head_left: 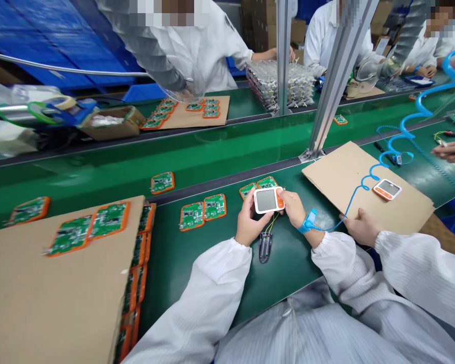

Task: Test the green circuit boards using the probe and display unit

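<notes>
Both of my hands hold up a small white-and-orange device with a grey screen, its screen facing me. My left hand is closed on its left edge, thumb along the bottom. On the right edge, by the orange buttons, are the closed fingers of my right hand; a blue wrist strap with a coiled cord is round that wrist. Below the device a dark battery holder with yellow wires lies on the green bench. Orange-framed circuit boards lie left of my hands, and some sit partly behind the device.
Cardboard with boards on and under it covers the left side. At right, a co-worker's hand touches a cardboard sheet bearing another device. A metal post rises ahead. Co-workers sit across the green conveyor.
</notes>
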### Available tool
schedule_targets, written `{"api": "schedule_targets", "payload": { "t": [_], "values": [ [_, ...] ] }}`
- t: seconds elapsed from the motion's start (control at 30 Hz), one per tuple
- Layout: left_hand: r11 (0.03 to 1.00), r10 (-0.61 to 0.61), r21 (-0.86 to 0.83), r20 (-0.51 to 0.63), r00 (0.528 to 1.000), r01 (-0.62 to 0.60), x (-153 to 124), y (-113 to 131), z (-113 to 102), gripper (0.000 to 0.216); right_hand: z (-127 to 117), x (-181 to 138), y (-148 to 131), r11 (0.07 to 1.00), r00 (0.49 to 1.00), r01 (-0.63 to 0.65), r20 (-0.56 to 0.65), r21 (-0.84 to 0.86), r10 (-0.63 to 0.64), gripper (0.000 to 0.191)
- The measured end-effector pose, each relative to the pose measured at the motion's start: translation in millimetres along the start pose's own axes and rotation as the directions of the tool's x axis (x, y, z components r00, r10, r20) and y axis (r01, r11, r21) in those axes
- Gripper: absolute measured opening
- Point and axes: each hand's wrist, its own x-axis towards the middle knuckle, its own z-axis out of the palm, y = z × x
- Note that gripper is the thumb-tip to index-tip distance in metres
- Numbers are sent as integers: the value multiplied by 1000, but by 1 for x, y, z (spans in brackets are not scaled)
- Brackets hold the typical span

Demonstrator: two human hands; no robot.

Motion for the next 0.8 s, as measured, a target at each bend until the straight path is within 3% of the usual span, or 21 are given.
{"api": "schedule_targets", "payload": {
  "t": [0.13, 0.23, 0.3, 0.37, 0.43, 0.5, 0.63, 0.8],
  "values": [
    [973, -122, -197, -12, 993, 117, 3, 5, 3, 76, -3, -2, 0, 992, 994, 100, 56, -73, -96, 63],
    [931, -243, -288, -25, 970, 226, 7, 2, 1, 62, -7, -3, -1, 943, 966, 256, 11, -215, -259, 57],
    [904, -286, -349, -57, 957, 249, 10, -1, -3, 57, -10, -1, -1, 832, 904, 374, -37, -409, -425, 48],
    [865, -330, -426, -88, 940, 264, 14, -1, -6, 54, -13, 3, 1, 660, 835, 441, 8, -609, -551, 41],
    [810, -386, -512, -98, 917, 286, 17, 1, -10, 50, -16, 8, 4, 515, 821, 453, 116, -727, -559, 36],
    [748, -440, -587, -86, 894, 311, 20, 5, -12, 45, -17, 15, 8, 454, 844, 453, 205, -767, -495, 30],
    [679, -488, -650, -52, 871, 342, 24, 11, -14, 30, -17, 25, 15, 448, 853, 496, 321, -744, -412, 25],
    [611, -569, -690, -42, 822, 387, 27, 17, -11, 23, -14, 28, 17, 454, 810, 562, 349, -692, -471, 23]
  ]
}}
